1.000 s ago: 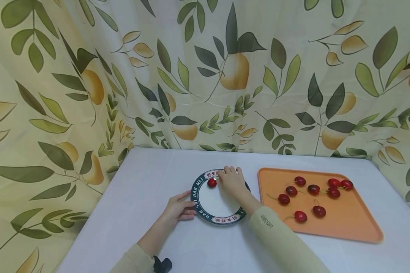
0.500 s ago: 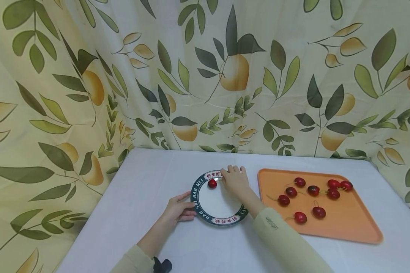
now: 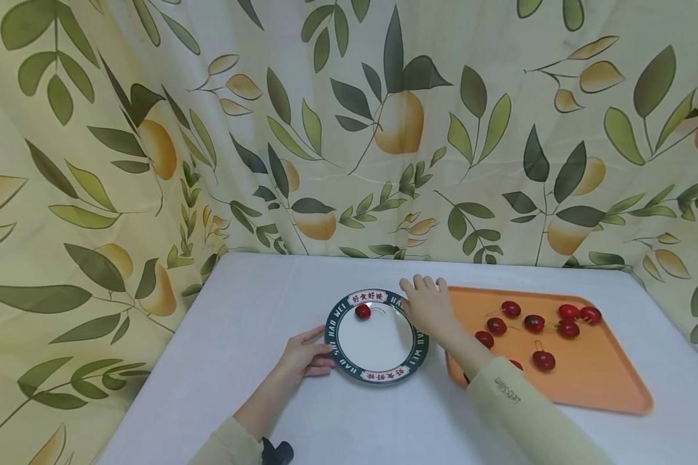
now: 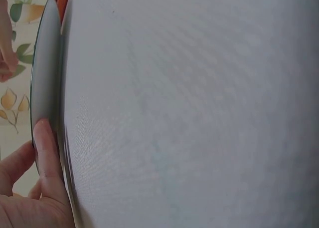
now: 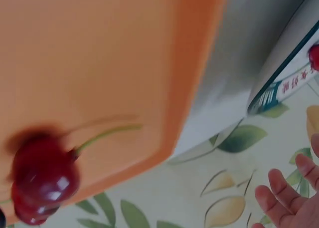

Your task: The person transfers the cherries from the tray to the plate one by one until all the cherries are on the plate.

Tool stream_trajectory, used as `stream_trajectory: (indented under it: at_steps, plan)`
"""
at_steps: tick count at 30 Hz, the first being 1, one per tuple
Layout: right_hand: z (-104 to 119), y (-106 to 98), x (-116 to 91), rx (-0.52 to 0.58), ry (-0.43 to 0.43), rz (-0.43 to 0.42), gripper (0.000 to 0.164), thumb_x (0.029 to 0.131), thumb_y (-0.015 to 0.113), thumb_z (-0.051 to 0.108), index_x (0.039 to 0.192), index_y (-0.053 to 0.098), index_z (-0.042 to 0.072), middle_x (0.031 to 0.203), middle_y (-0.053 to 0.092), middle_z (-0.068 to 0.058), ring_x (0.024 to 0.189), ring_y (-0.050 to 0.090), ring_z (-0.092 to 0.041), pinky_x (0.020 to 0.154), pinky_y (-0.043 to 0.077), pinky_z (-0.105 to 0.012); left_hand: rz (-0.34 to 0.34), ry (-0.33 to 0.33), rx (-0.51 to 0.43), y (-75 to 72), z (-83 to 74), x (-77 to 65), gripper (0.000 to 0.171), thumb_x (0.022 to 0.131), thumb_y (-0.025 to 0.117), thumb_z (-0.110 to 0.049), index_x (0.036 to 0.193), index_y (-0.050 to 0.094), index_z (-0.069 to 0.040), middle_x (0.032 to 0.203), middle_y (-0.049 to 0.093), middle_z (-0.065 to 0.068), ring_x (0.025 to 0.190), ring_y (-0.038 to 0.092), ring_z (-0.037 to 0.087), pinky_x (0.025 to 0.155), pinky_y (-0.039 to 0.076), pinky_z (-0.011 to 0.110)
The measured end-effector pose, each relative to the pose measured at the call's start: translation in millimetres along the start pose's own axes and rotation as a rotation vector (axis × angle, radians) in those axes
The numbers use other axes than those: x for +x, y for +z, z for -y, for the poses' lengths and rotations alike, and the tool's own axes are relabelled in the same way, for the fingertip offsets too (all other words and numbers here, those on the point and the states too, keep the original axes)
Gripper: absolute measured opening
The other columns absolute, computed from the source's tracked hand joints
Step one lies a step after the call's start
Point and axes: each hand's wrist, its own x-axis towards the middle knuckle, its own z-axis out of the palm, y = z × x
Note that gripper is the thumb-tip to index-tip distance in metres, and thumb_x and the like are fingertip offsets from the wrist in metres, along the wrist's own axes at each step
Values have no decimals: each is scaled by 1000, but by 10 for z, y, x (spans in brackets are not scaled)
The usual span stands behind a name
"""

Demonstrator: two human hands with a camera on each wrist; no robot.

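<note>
In the head view, a white plate (image 3: pixel 375 336) with a dark green lettered rim stands mid-table. One red cherry (image 3: pixel 363 312) with a thin stem lies on its upper left part. Against the plate's left edge rest the fairly straight, spread fingers of my left hand (image 3: pixel 302 354); the left wrist view shows fingertips on the outer wall and rim. My right hand (image 3: pixel 432 309) hovers between plate and orange tray (image 3: pixel 605 381), fingers loosely bent and holding nothing. Its relaxed fingers (image 5: pixel 281 198) show at the right wrist view's corner.
Several cherries lie scattered on the tray, one of them (image 3: pixel 543 360) near the middle; my right forearm partly covers others. A leaf-and-fruit patterned curtain (image 3: pixel 349 129) hangs behind the white-covered table (image 3: pixel 256 290). A small black object (image 3: pixel 278 451) sits by my left sleeve.
My right hand has drawn away from the cherry on the plate, moving right toward the tray's left edge. The cherry stays on the plate. My left hand has kept its place.
</note>
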Motion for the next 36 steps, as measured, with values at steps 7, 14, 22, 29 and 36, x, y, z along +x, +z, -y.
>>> stream_trajectory:
  at_steps: [7, 14, 22, 29, 36]
  plan:
    - [-224, -104, -150, 8, -5, -40, 35, 87, 61, 23, 119, 51, 13, 102, 50, -13, 99, 45, -33, 92, 33, -55, -4, 8, 8, -3, -10, -13, 61, 80, 65, -4, 136, 43, -9, 78, 68, 10, 61, 67, 18, 63, 59, 34]
    - [-442, -193, -323, 16, -21, -75, 35, 85, 62, 18, 118, 53, 13, 98, 50, -13, 96, 45, -33, 91, 32, -56, 6, 11, 0, 1, -16, -34, 61, 80, 64, -3, 137, 42, -9, 77, 68, 9, 60, 67, 18, 62, 59, 34]
    - [-704, -186, -523, -22, -8, -63, 42, 83, 66, 19, 122, 51, 13, 106, 50, -18, 101, 44, -38, 94, 30, -59, -1, 7, 4, 5, -13, -24, 60, 80, 64, -4, 136, 43, -10, 77, 68, 10, 59, 66, 17, 62, 59, 34]
    - [-930, -139, -714, -41, -34, -101, 41, 83, 66, 20, 121, 52, 13, 108, 50, -18, 102, 45, -38, 91, 31, -59, 3, 1, -7, 6, -8, -24, 60, 80, 65, -4, 136, 43, -10, 79, 68, 11, 59, 66, 16, 62, 59, 34]
    - [-1101, -106, -873, -48, -39, -133, 38, 82, 67, 20, 116, 51, 15, 105, 49, -16, 100, 45, -38, 89, 32, -62, 11, 12, -7, 9, -1, -22, 60, 80, 65, -4, 136, 43, -9, 77, 68, 10, 60, 67, 18, 61, 59, 33]
